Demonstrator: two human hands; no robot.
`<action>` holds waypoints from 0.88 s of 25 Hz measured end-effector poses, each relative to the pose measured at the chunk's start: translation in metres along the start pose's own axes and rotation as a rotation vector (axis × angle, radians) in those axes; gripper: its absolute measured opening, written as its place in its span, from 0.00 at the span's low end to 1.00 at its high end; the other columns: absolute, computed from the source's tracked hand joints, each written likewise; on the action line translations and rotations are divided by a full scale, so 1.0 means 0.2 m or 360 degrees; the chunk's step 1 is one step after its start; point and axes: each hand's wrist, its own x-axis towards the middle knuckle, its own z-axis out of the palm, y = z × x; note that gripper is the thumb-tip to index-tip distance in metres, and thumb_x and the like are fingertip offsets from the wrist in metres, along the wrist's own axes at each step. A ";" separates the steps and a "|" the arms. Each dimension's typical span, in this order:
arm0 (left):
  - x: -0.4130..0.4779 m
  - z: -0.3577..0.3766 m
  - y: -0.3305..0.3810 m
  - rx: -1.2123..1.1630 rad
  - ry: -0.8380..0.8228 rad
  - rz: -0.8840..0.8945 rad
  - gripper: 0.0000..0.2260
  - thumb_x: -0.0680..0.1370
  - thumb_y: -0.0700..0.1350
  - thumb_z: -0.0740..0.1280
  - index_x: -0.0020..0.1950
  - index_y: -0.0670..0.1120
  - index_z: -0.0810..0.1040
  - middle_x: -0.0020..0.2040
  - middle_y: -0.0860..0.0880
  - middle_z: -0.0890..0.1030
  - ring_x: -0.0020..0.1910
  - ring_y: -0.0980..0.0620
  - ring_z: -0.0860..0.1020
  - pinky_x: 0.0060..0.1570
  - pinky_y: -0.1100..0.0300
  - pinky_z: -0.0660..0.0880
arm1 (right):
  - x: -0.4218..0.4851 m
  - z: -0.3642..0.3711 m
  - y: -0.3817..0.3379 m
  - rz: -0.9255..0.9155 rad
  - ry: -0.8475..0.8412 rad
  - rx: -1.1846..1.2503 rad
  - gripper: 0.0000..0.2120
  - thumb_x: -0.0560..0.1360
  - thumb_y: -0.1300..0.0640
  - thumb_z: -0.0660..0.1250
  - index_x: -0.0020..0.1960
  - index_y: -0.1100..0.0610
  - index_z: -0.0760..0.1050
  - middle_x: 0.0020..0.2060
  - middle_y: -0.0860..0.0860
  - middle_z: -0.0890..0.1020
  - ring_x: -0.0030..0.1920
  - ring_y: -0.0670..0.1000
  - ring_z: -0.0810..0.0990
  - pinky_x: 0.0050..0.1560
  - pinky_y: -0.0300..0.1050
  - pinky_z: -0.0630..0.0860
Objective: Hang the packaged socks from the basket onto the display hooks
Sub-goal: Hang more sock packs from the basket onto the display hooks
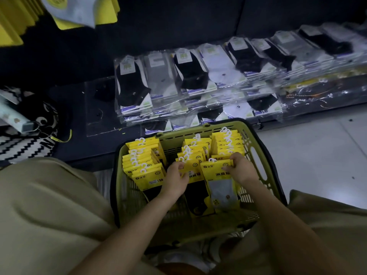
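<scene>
Beige cloth (49,205) covers two knees either side of one olive-green plastic basket (256,155) with lattice walls. It holds three rows of yellow card sock packs (139,161), each topped by a white hook. The left hand (176,175) curls over the middle row's front pack (193,171); the right hand (243,169) pinches the top of the grey-sock pack (218,175) fronting the right row. Beyond, glossy clear-bagged socks (190,76) lie overlapped on a dark shelf (79,116).

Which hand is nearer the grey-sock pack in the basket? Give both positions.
Right. The right hand pinches the grey-sock pack at its top edge; the left hand grips the black-sock pack in the neighbouring row, to its left.
</scene>
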 end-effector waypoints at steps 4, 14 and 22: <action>0.02 0.04 0.04 -0.0101 -0.0210 -0.0074 0.27 0.76 0.45 0.68 0.72 0.43 0.62 0.65 0.50 0.69 0.61 0.51 0.71 0.57 0.58 0.71 | -0.01 -0.16 -0.04 -0.0152 -0.0189 0.0441 0.21 0.70 0.59 0.73 0.62 0.61 0.74 0.54 0.61 0.81 0.55 0.59 0.79 0.56 0.51 0.76; 0.04 0.06 -0.11 -0.0288 -0.0319 -0.0369 0.07 0.79 0.43 0.63 0.55 0.52 0.74 0.52 0.53 0.75 0.50 0.56 0.72 0.48 0.62 0.69 | -0.03 0.13 -0.23 -0.0356 -0.0455 0.0277 0.20 0.72 0.55 0.72 0.61 0.60 0.75 0.58 0.56 0.79 0.58 0.56 0.77 0.58 0.48 0.74; 0.18 0.06 -0.16 -0.0487 -0.0207 -0.0775 0.12 0.77 0.42 0.65 0.57 0.50 0.65 0.51 0.50 0.72 0.49 0.52 0.70 0.48 0.57 0.67 | 0.05 0.29 -0.19 -0.0170 -0.0274 0.0222 0.21 0.72 0.53 0.71 0.60 0.59 0.69 0.57 0.57 0.77 0.56 0.56 0.76 0.55 0.47 0.73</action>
